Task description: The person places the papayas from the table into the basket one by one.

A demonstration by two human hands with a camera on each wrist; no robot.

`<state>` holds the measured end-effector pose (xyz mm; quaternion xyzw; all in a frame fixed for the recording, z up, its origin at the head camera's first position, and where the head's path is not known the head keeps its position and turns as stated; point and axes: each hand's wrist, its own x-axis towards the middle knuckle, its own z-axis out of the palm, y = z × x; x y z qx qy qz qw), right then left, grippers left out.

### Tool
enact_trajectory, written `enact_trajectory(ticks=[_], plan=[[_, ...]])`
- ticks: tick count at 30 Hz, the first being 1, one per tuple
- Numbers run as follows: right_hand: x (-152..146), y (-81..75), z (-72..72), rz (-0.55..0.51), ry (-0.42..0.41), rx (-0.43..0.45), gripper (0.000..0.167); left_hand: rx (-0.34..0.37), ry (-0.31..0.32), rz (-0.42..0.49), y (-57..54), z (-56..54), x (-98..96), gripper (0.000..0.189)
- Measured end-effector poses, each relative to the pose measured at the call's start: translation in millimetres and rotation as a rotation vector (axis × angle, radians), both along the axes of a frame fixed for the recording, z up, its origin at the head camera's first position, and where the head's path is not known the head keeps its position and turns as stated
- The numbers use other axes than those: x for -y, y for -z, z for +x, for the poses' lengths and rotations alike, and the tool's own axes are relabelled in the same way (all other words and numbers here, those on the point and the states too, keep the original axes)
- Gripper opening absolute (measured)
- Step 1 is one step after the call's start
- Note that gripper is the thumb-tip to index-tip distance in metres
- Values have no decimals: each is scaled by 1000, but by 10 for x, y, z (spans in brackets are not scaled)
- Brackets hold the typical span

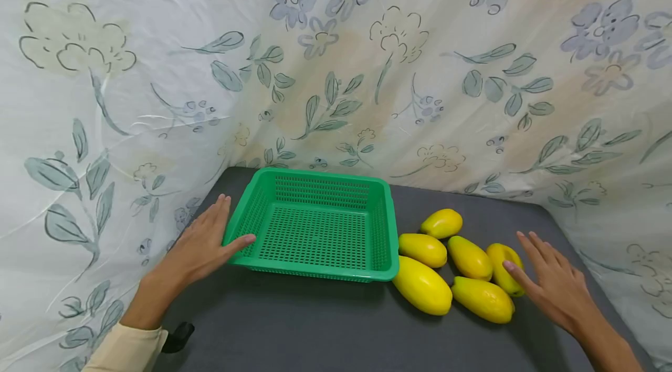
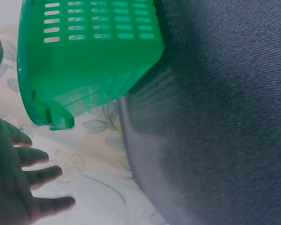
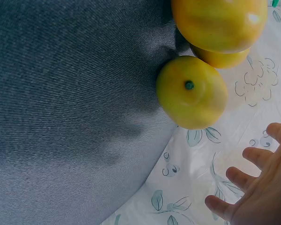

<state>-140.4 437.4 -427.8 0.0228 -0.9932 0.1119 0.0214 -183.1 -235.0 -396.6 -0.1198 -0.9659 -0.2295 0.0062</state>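
Note:
A green plastic basket [image 1: 315, 269] with slotted walls stands upright on the dark grey table, with no contents showing. My left hand [image 1: 202, 242] is at its left side, fingers straight and thumb stretched toward the near left corner. In the left wrist view a gap shows between that hand [image 2: 14, 173] and the basket [image 2: 93, 61]. Several yellow, mango-like fruits lie in a cluster right of the basket, the largest-looking fruit [image 1: 422, 285] close to its near right corner. My right hand [image 1: 559, 285], fingers spread, hovers beside the rightmost fruit [image 1: 505, 270] and holds nothing.
The grey table top [image 1: 315, 325] reaches toward me in front of the basket. A floral cloth [image 1: 336, 69] hangs behind and along both sides. Near the left sleeve [image 1: 126, 348] is a small black object [image 1: 178, 337], its kind unclear.

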Motion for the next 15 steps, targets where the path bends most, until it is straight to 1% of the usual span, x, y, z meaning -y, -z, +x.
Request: enact_trajectory(ticks=[4,6,11,15], plan=[[-3,23,7,-9,-7,-17,86,36,-11,103,31,0,24,113],[-9,30,8,-12,-13,-24,86,45,-26,141,54,4,34,114],[-14,50,0,-21,-15,-15,86,44,-79,186,107,42,64,111],[-15,63,-3,-26,-7,-9,86,46,-98,204,155,79,73,109]])
